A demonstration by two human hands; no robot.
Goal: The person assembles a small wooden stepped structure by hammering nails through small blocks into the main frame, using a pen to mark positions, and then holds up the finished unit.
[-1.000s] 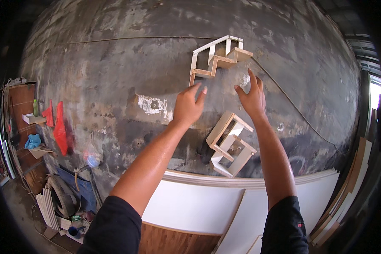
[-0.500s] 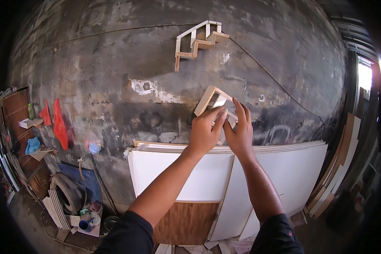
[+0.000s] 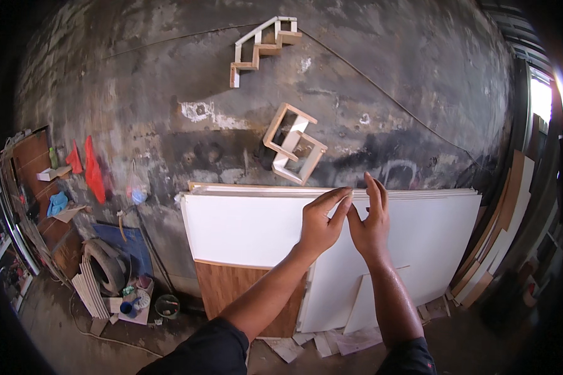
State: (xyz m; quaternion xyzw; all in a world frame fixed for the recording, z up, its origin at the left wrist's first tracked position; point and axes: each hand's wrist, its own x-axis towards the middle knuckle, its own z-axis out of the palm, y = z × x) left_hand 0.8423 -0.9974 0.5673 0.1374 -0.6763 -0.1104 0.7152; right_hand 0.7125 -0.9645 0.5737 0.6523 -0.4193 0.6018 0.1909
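My left hand [image 3: 322,224] is raised in front of the stacked white panels, its thumb and fingers pinched together. Anything in that pinch is too small to make out. Beside it is my right hand [image 3: 371,230], fingers stretched upward and apart from its thumb, which points at the left fingertips. The two hands nearly meet. Just above them on the wall hangs a wall shelf [image 3: 294,144] of two interlocking square wooden frames with light wood edges and white sides. Neither hand touches it. Higher up hangs a stair-shaped wooden shelf [image 3: 266,49].
Large white panels [image 3: 250,222] lean against the dark stained wall [image 3: 156,81], with a brown wood-grain board [image 3: 244,284] below. At left are a tire [image 3: 103,269], red bags [image 3: 94,169] and a bucket [image 3: 167,305]. Long boards [image 3: 503,231] lean at right. Wood scraps [image 3: 284,348] lie on the floor.
Both hands have come down from in front of the interlocking shelf, which now shows in full. The view has shifted, so the wall shelves sit further left and higher.
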